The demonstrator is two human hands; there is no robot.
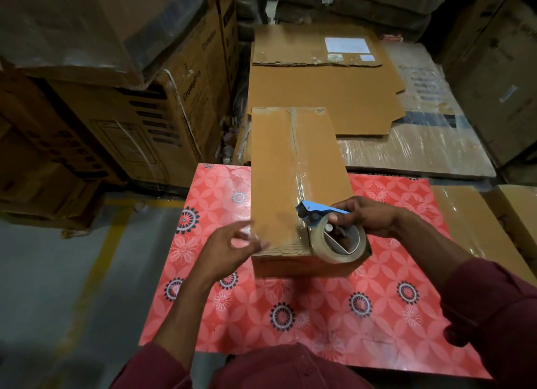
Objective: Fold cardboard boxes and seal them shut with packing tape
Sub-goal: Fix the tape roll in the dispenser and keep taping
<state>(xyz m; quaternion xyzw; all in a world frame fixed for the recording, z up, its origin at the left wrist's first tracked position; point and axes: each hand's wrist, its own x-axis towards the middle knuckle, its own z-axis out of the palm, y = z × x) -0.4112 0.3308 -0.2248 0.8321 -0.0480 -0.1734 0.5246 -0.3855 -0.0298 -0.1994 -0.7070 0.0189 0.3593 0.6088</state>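
Cardboard, plain and brown, is what the box point(293, 185) at the centre of the frame is made of. It stands on a table point(377, 316) covered in red floral-patterned sheeting, long axis running away toward the top of the frame. Its top flaps are shut and meet in a seam down the middle, where a glossy strip of clear tape point(297, 167) already lies along most of the length.

I'd judge the box light and probably empty, stiff along its edges but giving in the flat panels, so a firm press near the seam could bow the flaps inward. Safest holds look like the corners and the long side walls.

Just right of centre, the right hand point(369, 217) grips a blue tape dispenser point(328, 228) by its handle, fingers curled round it, with the roll hanging over the near right corner and the blade end resting on the seam. The tape looks thin, sticky and quick to wrinkle.

At lower left of centre the left hand point(235, 243) hovers by the near left edge, fingers loosely spread; it is motion-blurred, and I cannot tell whether it touches the box.

Flattened cartons point(325, 89) lie behind, upper centre.
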